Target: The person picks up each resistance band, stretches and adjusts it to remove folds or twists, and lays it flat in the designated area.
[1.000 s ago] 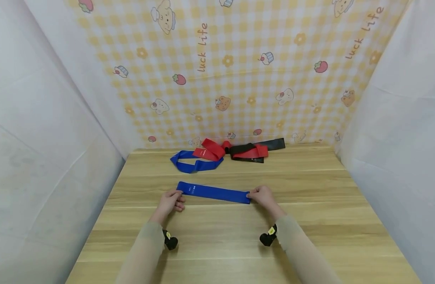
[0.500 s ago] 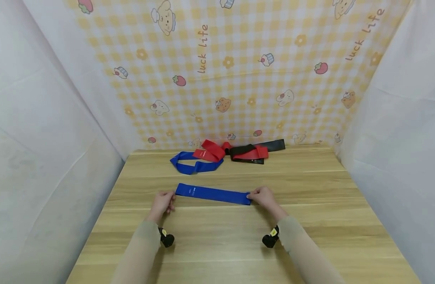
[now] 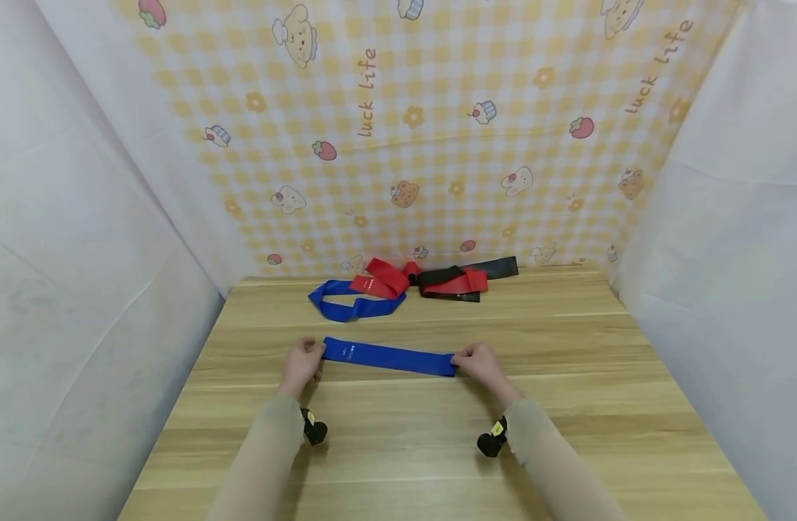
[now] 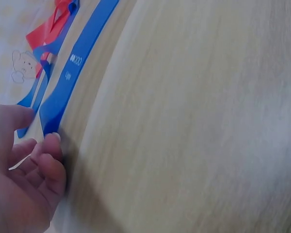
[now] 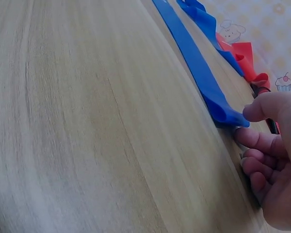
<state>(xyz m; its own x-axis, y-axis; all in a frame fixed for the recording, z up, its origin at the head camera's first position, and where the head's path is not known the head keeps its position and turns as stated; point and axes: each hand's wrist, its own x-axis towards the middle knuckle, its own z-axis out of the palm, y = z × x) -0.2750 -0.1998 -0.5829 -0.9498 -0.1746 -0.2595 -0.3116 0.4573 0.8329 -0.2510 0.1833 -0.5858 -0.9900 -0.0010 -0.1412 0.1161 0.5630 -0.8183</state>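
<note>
A flat blue resistance band (image 3: 385,357) with white printing lies stretched crosswise on the table. At its left end is my left hand (image 3: 301,365); in the left wrist view the thumb (image 4: 22,116) stands apart from the fingers, and one fingertip (image 4: 53,140) is right at the band's end. My right hand (image 3: 479,362) pinches the other end between thumb (image 5: 256,110) and index finger (image 5: 254,138). There the band's end shows as a folded loop (image 5: 228,116).
Behind lie another blue band (image 3: 336,311), a red band (image 3: 388,277) and a black band (image 3: 499,268), partly overlapping. A patterned cloth (image 3: 405,145) hangs along the table's back edge, with white sheets (image 3: 79,253) at both sides. Bare wooden tabletop (image 3: 398,449) lies in front.
My left hand has gone from gripping the band's left end to lying just beside it, moving left and then back up to its end. The right hand keeps its pinch.
</note>
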